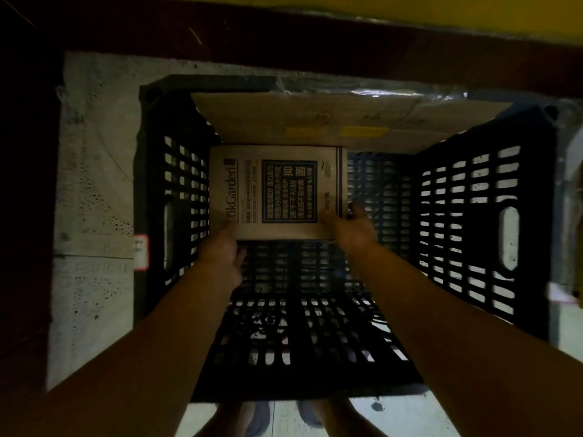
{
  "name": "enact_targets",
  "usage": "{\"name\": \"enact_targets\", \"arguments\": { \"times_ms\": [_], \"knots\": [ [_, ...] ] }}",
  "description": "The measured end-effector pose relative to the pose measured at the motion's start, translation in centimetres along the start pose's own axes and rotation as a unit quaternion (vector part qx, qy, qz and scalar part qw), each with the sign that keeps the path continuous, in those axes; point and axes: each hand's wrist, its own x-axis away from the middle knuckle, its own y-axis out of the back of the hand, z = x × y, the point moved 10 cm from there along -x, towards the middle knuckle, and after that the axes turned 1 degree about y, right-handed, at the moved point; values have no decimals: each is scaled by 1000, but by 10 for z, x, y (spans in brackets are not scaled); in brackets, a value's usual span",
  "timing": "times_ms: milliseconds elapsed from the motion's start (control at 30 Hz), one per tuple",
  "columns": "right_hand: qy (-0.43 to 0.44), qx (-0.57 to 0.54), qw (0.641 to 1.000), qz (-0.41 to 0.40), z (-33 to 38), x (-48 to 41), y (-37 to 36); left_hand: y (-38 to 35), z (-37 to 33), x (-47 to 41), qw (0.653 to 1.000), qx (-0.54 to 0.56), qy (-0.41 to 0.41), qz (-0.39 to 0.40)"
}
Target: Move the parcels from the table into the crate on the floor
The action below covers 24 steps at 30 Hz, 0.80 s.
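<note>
Arms are reaching straight down into the black crate (473, 216). I am watching the right hand (353, 228) pinching the near-right corner of the cardboard parcel (277, 190), thumb on top. The left hand (220, 247) is meeting the near-left corner with its fingers hidden, so I cannot tell its grip. The parcel is sitting low inside the crate, showing "Garden" beside 1 dark panel of Chinese characters.
</note>
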Motion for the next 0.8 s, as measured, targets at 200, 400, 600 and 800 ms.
{"name": "enact_targets", "arguments": {
  "times_ms": [200, 400, 600, 800],
  "knots": [
    [-31, -4, 999, 16, 22, 81, 40, -4, -6, 97, 998, -23, -3, 50],
    [-8, -21, 998, 56, 97, 197, 94, -30, -39, 251, 988, -34, -64, 134],
    [46, -88, 995, 27, 166, 324, 165, -51, -68, 424, 939, -199, -185, 213],
    [83, -130, 988, -11, 194, 452, 237, -44, -70, 546, 916, -232, -231, 231]
  ]
}}
